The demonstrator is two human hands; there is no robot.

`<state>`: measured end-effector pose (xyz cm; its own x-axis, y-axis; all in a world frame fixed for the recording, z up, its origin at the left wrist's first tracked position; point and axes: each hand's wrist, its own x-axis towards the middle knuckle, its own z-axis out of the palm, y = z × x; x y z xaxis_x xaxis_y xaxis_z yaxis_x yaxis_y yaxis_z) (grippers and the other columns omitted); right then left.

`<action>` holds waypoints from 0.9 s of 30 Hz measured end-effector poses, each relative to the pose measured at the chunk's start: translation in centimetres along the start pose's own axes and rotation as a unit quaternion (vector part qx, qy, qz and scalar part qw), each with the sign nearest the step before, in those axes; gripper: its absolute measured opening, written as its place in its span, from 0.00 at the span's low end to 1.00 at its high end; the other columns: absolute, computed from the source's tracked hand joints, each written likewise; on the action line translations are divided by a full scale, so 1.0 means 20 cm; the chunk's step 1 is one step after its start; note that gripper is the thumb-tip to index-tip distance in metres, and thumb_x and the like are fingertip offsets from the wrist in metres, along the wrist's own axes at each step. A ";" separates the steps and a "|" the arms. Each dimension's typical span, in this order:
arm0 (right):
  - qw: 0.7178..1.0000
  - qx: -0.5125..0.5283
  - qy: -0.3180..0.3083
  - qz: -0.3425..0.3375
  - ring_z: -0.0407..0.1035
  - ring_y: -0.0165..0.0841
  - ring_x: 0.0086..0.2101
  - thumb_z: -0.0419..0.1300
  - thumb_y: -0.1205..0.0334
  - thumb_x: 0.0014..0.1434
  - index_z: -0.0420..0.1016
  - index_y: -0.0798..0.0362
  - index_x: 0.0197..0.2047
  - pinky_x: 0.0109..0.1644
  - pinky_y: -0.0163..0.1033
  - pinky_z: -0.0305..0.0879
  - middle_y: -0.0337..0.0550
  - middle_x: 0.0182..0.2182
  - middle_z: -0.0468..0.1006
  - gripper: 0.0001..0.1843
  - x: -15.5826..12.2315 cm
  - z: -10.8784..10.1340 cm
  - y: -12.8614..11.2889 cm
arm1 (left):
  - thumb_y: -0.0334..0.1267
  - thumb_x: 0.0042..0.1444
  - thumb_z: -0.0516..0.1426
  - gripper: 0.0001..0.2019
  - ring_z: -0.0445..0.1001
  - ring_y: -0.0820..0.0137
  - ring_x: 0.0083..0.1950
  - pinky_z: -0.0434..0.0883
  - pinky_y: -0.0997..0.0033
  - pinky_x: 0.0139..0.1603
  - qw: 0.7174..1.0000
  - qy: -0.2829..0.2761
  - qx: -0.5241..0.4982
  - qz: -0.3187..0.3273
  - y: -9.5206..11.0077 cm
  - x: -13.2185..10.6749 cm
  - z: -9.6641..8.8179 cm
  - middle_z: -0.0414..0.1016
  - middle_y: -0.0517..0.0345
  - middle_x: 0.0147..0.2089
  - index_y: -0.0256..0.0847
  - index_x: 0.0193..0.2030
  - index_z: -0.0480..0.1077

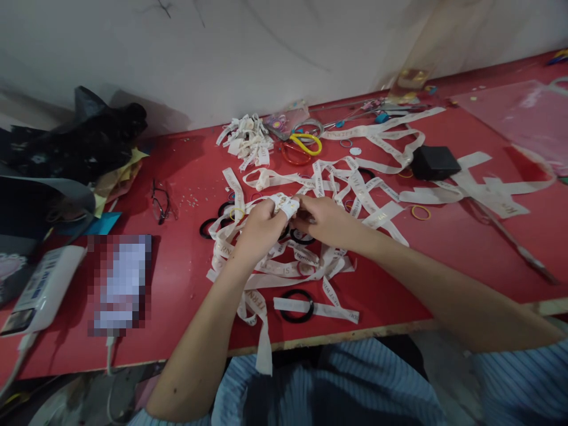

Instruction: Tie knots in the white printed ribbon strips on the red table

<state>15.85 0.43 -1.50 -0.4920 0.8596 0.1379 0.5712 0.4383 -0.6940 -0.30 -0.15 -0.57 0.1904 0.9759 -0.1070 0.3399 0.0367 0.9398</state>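
Both my hands meet over a tangle of white printed ribbon point(284, 260) on the red table point(186, 278). My left hand point(260, 228) is closed, its fingers pinching a folded piece of white ribbon point(287, 205). My right hand point(319, 219) is closed too and grips the same ribbon piece from the right side. Black hair ties lie under and around the ribbon, one black hair tie point(296, 305) near the front edge with a ribbon strip across it.
A pile of finished ribbon bows point(248, 141), yellow-handled scissors point(306, 143) and a black box point(433, 162) lie further back. Glasses point(160, 201), a blurred phone point(119, 283), a white power bank point(42, 289) and dark cloth point(75, 139) sit at the left. Small rubber bands point(420, 212) are scattered about.
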 end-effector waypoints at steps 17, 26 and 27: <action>1.000 -0.010 0.007 -0.005 0.69 0.32 0.30 0.56 0.69 0.55 0.69 0.55 0.42 0.34 0.33 0.57 0.41 0.30 0.76 0.10 0.00 0.01 0.02 | 0.46 0.56 0.53 0.15 0.55 0.76 0.26 0.54 0.72 0.27 1.000 0.003 0.021 -0.001 -0.01 0.01 0.00 0.57 0.64 0.23 0.40 0.24 0.56; 1.000 -0.009 0.009 -0.010 0.69 0.31 0.30 0.56 0.69 0.55 0.69 0.55 0.42 0.34 0.33 0.57 0.40 0.30 0.75 0.10 0.00 0.01 0.02 | 0.44 0.55 0.53 0.13 0.56 0.75 0.27 0.55 0.71 0.28 0.999 0.004 0.039 -0.002 0.01 0.00 -0.01 0.58 0.63 0.24 0.40 0.25 0.58; 1.000 -0.009 0.010 -0.011 0.68 0.31 0.30 0.56 0.69 0.55 0.69 0.54 0.42 0.33 0.33 0.56 0.40 0.30 0.75 0.10 0.00 0.01 0.02 | 0.44 0.55 0.53 0.13 0.56 0.75 0.26 0.55 0.71 0.28 0.999 0.005 0.042 -0.005 0.01 0.00 -0.01 0.58 0.63 0.24 0.40 0.25 0.58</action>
<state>15.93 0.53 -1.95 -0.4914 0.8547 0.1676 0.5719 0.4618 -0.6780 -0.35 -0.05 -0.38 0.1776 0.9777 -0.1122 0.4169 0.0285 0.9085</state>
